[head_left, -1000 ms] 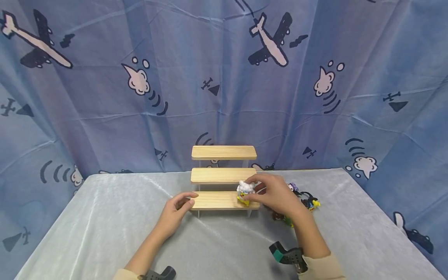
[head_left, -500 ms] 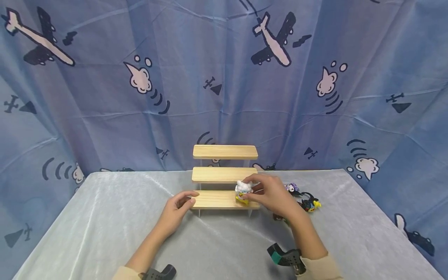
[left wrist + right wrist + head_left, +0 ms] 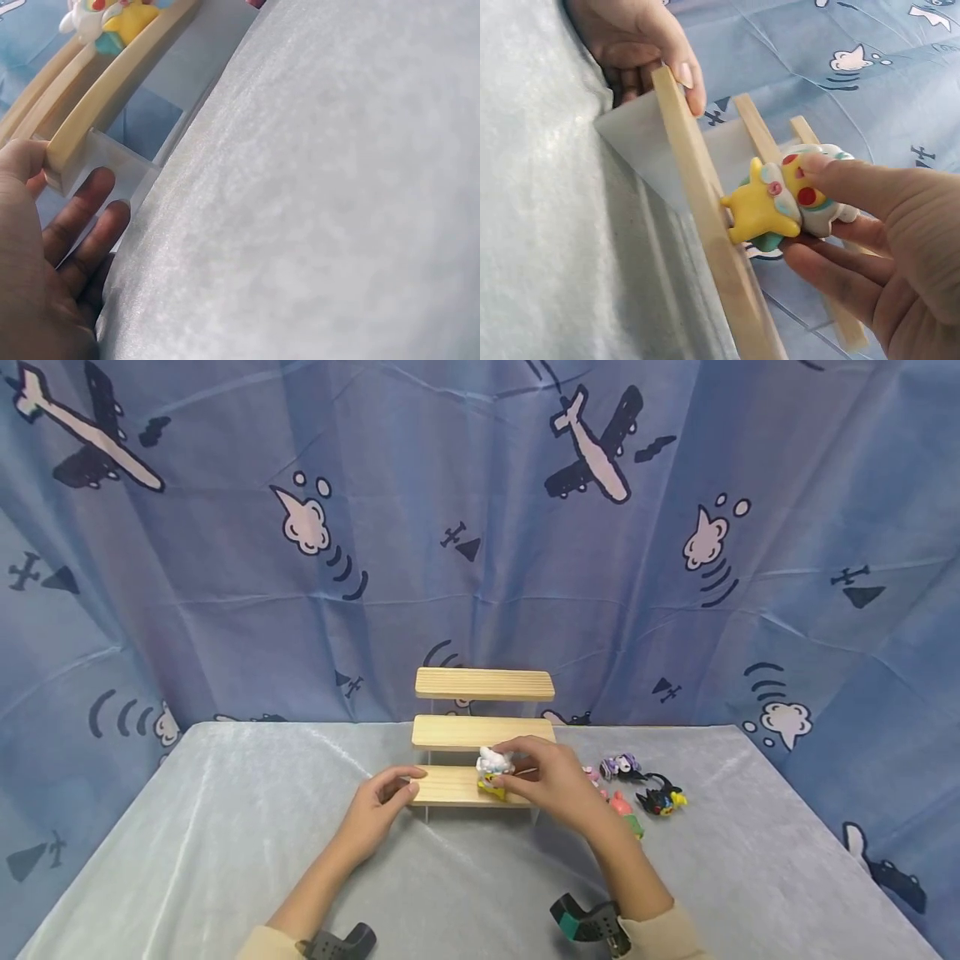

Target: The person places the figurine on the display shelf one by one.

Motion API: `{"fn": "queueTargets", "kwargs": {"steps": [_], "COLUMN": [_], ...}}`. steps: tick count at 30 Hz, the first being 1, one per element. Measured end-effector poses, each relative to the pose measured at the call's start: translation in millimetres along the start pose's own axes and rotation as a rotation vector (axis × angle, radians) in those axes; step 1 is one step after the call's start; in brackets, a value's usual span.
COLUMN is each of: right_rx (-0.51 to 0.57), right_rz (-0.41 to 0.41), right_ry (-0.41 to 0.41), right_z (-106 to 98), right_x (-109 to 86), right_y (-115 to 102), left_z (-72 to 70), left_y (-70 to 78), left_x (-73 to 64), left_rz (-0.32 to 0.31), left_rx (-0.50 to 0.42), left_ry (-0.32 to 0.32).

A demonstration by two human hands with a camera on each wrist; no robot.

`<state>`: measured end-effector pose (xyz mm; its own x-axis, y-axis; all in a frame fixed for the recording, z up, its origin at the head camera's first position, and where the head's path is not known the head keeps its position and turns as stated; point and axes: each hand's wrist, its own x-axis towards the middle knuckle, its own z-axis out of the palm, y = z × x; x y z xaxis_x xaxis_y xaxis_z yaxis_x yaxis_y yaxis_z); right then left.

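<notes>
A three-tier wooden display shelf (image 3: 480, 683) with clear side supports stands mid-table in the head view. At the left end of its lowest board (image 3: 694, 172), my left hand (image 3: 381, 807) pinches the corner between thumb and finger, the other fingers beside the clear support. My right hand (image 3: 552, 779) holds a small toy figurine (image 3: 769, 202) by its head, thumb on the front and fingers behind. The figurine has a yellow body, red cheeks and a white hood. Its feet are right at the lowest board, near the middle in the head view.
Several small toy figurines lie on the table right of the shelf, among them a purple-and-white one (image 3: 621, 767), a black one with yellow (image 3: 661, 796) and a pink-and-green one (image 3: 627, 814). A blue airplane-print curtain (image 3: 480, 527) hangs behind the grey-white cloth (image 3: 262, 827).
My right hand has slid left along the lowest board with the yellow-and-white figurine, uncovering more of the toys at right. My left hand keeps its place at the board's end.
</notes>
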<state>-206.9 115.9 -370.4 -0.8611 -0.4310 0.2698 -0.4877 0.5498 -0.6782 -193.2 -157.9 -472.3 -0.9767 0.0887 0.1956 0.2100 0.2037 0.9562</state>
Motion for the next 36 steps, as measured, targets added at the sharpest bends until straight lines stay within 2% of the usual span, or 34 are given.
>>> {"fn": "queueTargets", "kwargs": {"steps": [5, 12, 20, 31, 36], "right_rx": [0.028, 0.068, 0.056, 0.069, 0.082], "right_rz": [-0.012, -0.021, -0.093, -0.092, -0.065], "right_ry": [0.009, -0.021, -0.014, -0.005, -0.027], "right_z": [8.5, 20.5, 33.0, 38.0, 37.9], "right_x": [3.0, 10.4, 19.8, 17.6, 16.1], "right_y": [-2.0, -10.4, -15.6, -14.5, -15.7], "left_z": [0.0, -0.7, -2.6, 1.6, 1.6], "left_y": [0.3, 4.2, 4.2, 0.7, -0.5], "left_x": [1.8, 1.2, 1.6, 3.7, 2.2], "left_rz": [-0.002, -0.021, -0.022, -0.013, -0.006], "left_rx": [0.009, 0.012, 0.017, -0.009, 0.005], "left_ry": [-0.003, 0.004, 0.005, -0.001, 0.003]}}
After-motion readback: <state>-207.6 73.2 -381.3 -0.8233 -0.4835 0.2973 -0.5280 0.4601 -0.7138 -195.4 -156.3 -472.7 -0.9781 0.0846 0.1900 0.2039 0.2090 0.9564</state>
